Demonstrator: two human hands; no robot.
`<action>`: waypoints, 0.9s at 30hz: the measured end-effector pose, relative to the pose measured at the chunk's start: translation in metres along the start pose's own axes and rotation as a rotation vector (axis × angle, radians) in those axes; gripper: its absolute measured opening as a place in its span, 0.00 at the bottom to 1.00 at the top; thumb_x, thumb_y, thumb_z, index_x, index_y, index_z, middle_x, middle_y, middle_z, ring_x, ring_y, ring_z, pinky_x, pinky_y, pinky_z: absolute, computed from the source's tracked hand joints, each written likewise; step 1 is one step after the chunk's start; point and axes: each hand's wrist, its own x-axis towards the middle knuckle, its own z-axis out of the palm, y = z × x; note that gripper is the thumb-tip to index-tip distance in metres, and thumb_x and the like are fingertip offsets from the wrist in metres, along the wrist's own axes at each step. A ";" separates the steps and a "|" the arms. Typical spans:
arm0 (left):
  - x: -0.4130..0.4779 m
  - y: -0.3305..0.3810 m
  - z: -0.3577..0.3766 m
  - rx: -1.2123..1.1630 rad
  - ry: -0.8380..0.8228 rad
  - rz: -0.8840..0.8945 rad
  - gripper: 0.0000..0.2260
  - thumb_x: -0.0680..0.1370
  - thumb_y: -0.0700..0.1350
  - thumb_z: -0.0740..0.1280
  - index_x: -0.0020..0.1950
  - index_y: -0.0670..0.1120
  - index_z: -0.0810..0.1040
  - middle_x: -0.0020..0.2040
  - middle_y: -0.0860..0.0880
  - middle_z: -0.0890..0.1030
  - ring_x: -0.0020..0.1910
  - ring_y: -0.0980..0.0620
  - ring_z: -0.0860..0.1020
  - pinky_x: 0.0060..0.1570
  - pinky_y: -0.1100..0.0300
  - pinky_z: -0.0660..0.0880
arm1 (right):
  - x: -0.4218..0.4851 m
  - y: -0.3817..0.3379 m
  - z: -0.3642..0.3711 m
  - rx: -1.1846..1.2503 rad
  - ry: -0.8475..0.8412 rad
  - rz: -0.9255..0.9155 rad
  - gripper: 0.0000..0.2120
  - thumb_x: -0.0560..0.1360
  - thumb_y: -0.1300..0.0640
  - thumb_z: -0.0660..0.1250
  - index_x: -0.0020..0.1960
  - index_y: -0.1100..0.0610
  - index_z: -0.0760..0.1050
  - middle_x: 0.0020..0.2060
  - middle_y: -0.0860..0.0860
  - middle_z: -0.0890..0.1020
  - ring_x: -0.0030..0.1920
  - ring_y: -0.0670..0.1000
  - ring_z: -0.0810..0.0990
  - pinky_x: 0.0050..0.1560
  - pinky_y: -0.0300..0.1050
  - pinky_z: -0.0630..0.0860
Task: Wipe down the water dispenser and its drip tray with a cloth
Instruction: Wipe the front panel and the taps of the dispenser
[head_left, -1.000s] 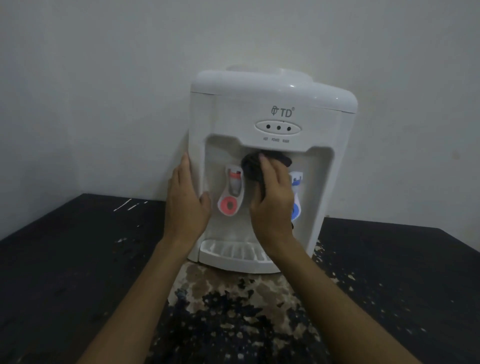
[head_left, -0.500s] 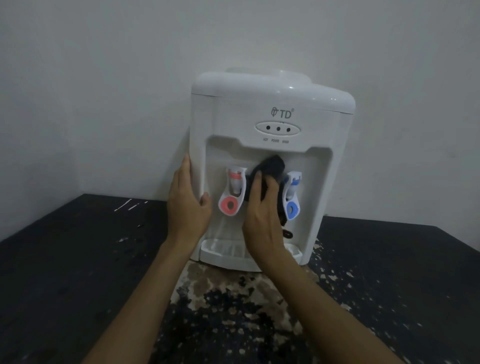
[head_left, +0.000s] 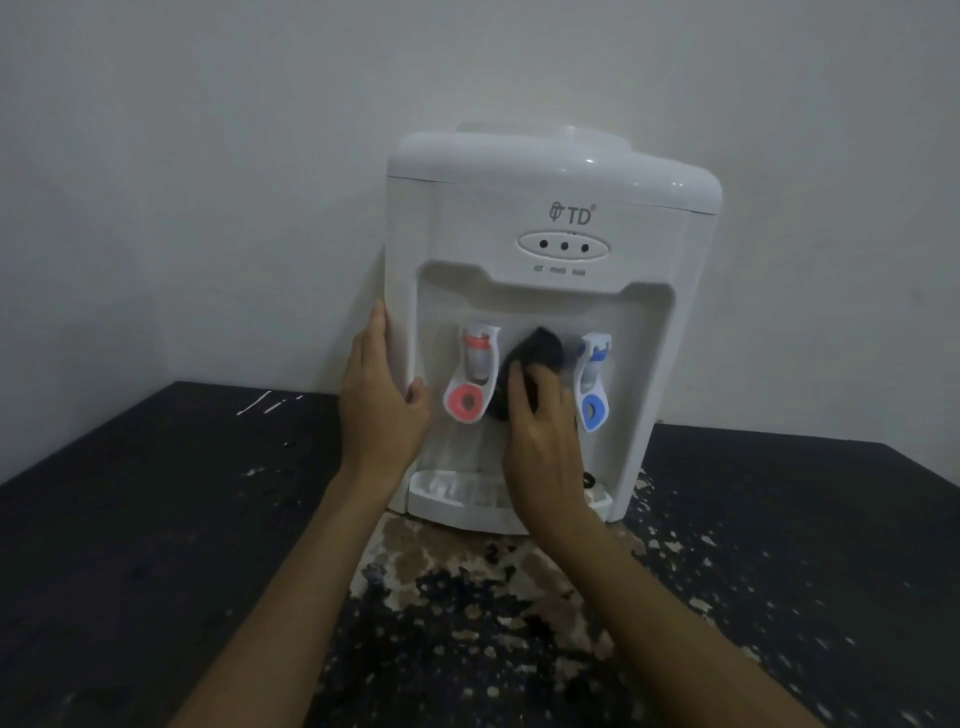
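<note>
From the head camera, the white water dispenser (head_left: 550, 171) stands on a dark table (head_left: 156, 519), its back close to a pale wall (head_left: 208, 156). The person's left hand (head_left: 379, 400) lies flat against the dispenser's left side, fingers straight and pointing up, the thumb resting on the front corner just beside the red tap (head_left: 470, 379). It holds nothing, only presses on the casing.

The right hand (head_left: 545, 447) reaches into the recess between the two taps. Its fingers are bent over a dark cloth (head_left: 540, 348), gripping it and pressing it against the back panel of the recess. The cloth bulges out above the fingertips, between the red tap and the blue tap (head_left: 592, 384) (how it is folded is too dim to tell).

Below the hands sits the drip tray (head_left: 457, 499), at the dispenser's foot; the right wrist covers its right part. Higher up, an oval indicator panel (head_left: 563, 245) with three dark dots sits under the logo. The tabletop in front of the dispenser is worn, with pale patches showing through the dark surface.
</note>
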 end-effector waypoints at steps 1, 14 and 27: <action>0.000 -0.001 0.000 0.006 0.004 0.003 0.36 0.74 0.34 0.67 0.76 0.47 0.52 0.71 0.47 0.65 0.69 0.50 0.65 0.62 0.61 0.64 | 0.008 -0.003 0.002 0.019 0.021 0.021 0.21 0.70 0.71 0.68 0.62 0.67 0.73 0.56 0.63 0.77 0.51 0.60 0.76 0.51 0.50 0.77; -0.001 0.004 -0.001 -0.010 0.009 -0.025 0.36 0.73 0.34 0.67 0.76 0.48 0.53 0.70 0.48 0.66 0.68 0.51 0.66 0.64 0.58 0.67 | -0.013 -0.020 0.014 0.106 -0.298 -0.254 0.18 0.65 0.63 0.75 0.55 0.60 0.79 0.49 0.57 0.81 0.44 0.58 0.78 0.41 0.52 0.77; 0.001 -0.003 -0.003 -0.016 -0.041 0.001 0.37 0.73 0.34 0.67 0.77 0.47 0.52 0.70 0.46 0.65 0.68 0.48 0.66 0.66 0.48 0.68 | -0.028 0.021 -0.019 -0.136 -0.391 -0.070 0.25 0.63 0.64 0.76 0.59 0.62 0.77 0.51 0.62 0.78 0.40 0.61 0.77 0.37 0.53 0.79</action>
